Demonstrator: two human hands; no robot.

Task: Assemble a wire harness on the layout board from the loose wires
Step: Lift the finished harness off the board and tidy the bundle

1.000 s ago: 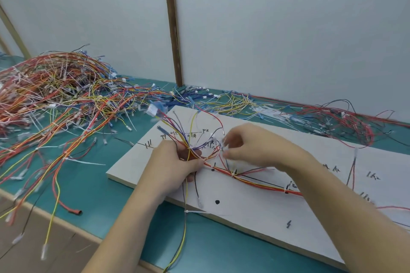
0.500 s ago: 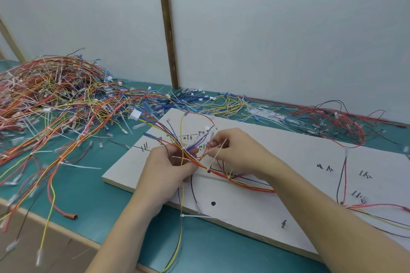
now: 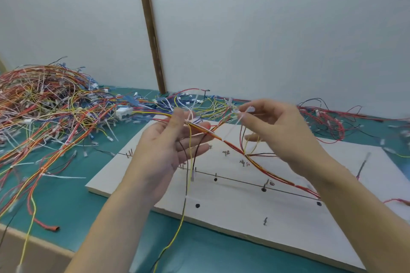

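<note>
— Both hands were raised above the layout board point(image 3: 255, 224) in the head view, weren't they? What did each one have?

— Yes. The left hand point(image 3: 165, 153) was palm-up, its thumb pinching the red, orange and yellow wire bundle point(image 3: 235, 148) against its fingers. The right hand point(image 3: 275, 133) pinched a thin white cable tie point(image 3: 233, 127) between thumb and forefinger; its other fingers were curled loosely. The two hands were apart, joined only by the bundle and the tie.

— And the bundle itself?

— Slim, glossy insulated wires gathered into one strand, which ran from the left hand down and to the right, under the right wrist, to the board. Several strands split off: a yellow wire point(image 3: 186, 206) and a black one hung down from the left palm past the near edge of the board.

— What was the board like?

— A flat, pale, matte panel lying on the teal tabletop point(image 3: 66, 201), with a thin black line, round black dots and small handwritten marks. The marks were too small and blurred to read.

— Anything else hard to make out?

— Where the tie met the bundle was smeared by motion, so I could not tell whether it was looped round the wires. The right forearm hid part of the board.

— And beyond?

— A large tangled heap of loose wires point(image 3: 44, 106) filled the left of the table, more red wires point(image 3: 328, 122) lay at the right against the pale wall, and a white connector block point(image 3: 123, 112) sat near the heap.
</note>
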